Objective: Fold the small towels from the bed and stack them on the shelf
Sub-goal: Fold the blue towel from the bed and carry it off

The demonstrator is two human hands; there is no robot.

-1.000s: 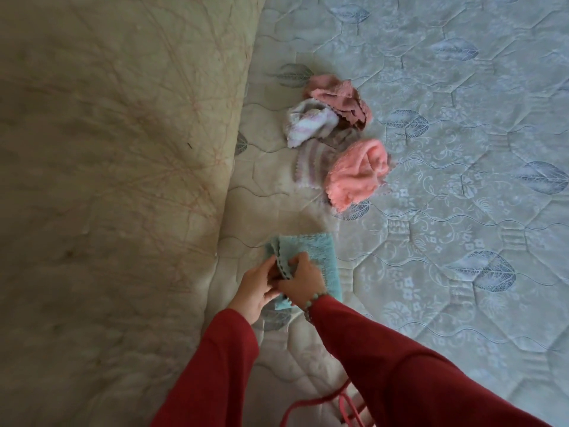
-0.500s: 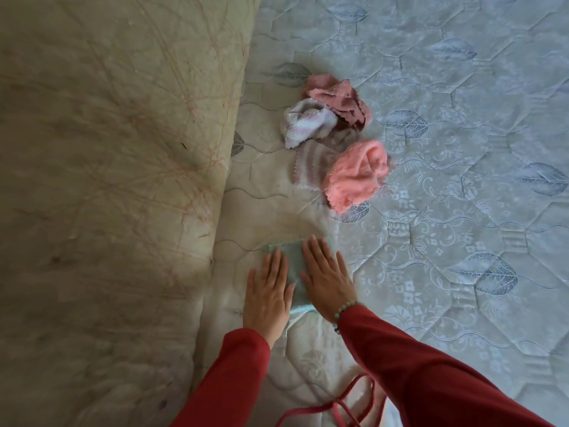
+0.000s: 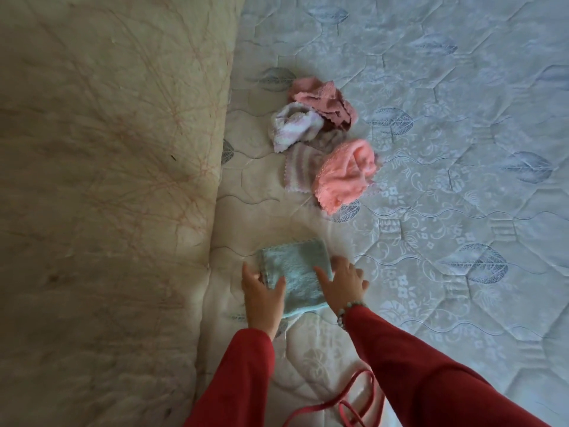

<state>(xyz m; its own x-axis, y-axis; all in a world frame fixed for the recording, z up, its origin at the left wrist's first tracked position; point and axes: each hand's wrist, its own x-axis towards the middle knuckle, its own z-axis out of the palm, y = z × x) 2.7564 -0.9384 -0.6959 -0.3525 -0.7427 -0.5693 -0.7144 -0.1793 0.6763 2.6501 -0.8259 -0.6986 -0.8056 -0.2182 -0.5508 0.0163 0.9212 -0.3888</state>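
Head view, looking down at a bed (image 3: 462,118) covered by a pale quilted mattress with a leaf pattern; a cream quilt (image 3: 92,180) was bunched along the nine o'clock side.

At six o'clock, near the bottom centre, a small teal towel (image 3: 295,272) lay flat on the mattress, folded into a neat rectangle. Its long axis ran roughly from eleven o'clock to five o'clock, with the scalloped edge at the far end, towards twelve.

The left hand (image 3: 261,291) rested at the towel's left edge, fingers fairly straight and spread, thumb lying on the cloth; this grip was released, touching rather than grasping. The right hand (image 3: 341,282) lay at the towel's right edge with fingers extended, also released. Both sleeves were red, and a bead bracelet (image 3: 348,309) circled the right wrist.

Towards one o'clock from the teal towel, well apart from it, sat a crumpled heap: a coral towel (image 3: 345,174), a striped towel (image 3: 301,167), a white towel (image 3: 292,124) and a dusty pink towel (image 3: 323,100).

Judging progress: one towel looked folded or nearly so, four remained unfolded, and no shelf was in view, so stacking seemed not yet begun.
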